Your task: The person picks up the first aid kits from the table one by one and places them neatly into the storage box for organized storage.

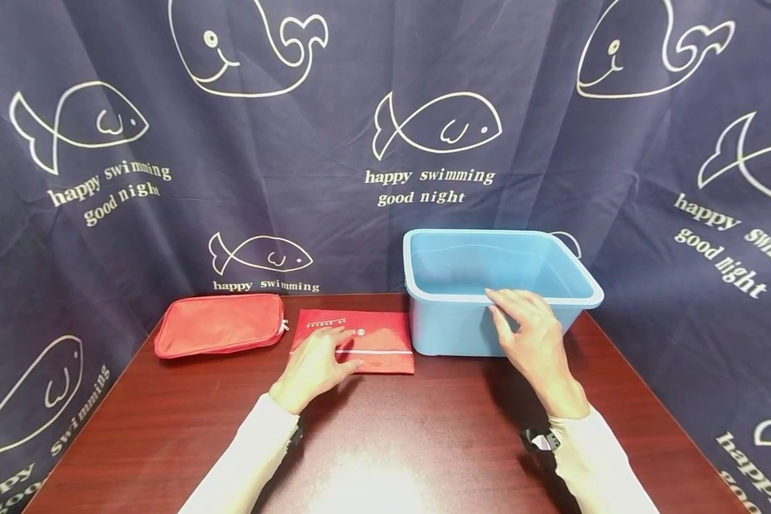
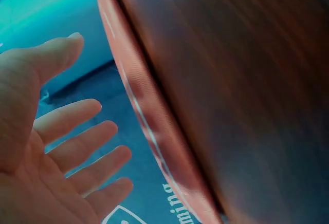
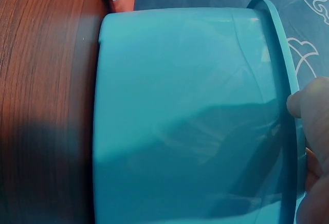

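A flat red pouch point(image 1: 379, 362) with a white stripe and small white print lies on the table. Over it hovers my left hand point(image 1: 315, 364), fingers apart and holding nothing; the left wrist view shows the left hand point(image 2: 67, 152) apart from the pouch point(image 2: 149, 116). Beside the pouch, to its right, stands a light blue plastic bin point(image 1: 456, 328). My right hand point(image 1: 536, 343) holds the bin's front rim, the thumb outside and the fingers over the edge. In the right wrist view, the thumb meets the rim of the bin point(image 3: 190, 90); the other fingers are partly hidden.
A red zippered case point(image 1: 221, 325) lies at the table's back left. Behind the table point(image 1: 424, 428) hangs a dark blue curtain point(image 1: 340, 143) with white fish and whale drawings, and it also runs along both sides.
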{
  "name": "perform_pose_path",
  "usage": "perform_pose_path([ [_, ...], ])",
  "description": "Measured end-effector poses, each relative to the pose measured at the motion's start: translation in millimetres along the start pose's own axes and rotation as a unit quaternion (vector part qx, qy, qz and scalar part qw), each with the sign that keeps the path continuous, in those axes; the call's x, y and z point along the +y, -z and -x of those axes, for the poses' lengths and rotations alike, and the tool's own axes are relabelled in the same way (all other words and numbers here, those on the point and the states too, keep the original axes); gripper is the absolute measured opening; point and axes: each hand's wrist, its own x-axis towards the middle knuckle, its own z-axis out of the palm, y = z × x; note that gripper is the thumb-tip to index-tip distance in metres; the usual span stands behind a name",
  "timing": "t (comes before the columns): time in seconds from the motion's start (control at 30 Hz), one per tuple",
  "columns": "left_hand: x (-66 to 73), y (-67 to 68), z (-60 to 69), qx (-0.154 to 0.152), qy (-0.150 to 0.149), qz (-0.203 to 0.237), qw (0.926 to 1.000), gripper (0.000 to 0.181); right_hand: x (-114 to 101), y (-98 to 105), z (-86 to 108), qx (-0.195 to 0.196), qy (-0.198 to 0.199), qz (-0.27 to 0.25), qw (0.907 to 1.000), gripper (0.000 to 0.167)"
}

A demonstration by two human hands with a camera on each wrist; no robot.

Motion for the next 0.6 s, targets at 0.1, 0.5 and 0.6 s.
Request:
perform_pose_path([
  [0.1,-2.8,-1.5,1.0,-0.001,0.006,-0.002,1.0000,0.054,0.2,-0.1,0.5,-0.002,-0.002,0.001,1.0000,0.034],
  [0.5,-13.1,-3.1,1.0,-0.053,0.029,-0.013,0.9981,0.071,0.8,0.2,0.0,-0.001,0.000,0.000,1.0000,0.033],
  [0.6,-15.9,-3.5,-0.3,-0.066,0.031,-0.009,0.9973,0.073,0.9,-0.3,0.4,0.003,0.003,-0.001,1.0000,0.033],
])
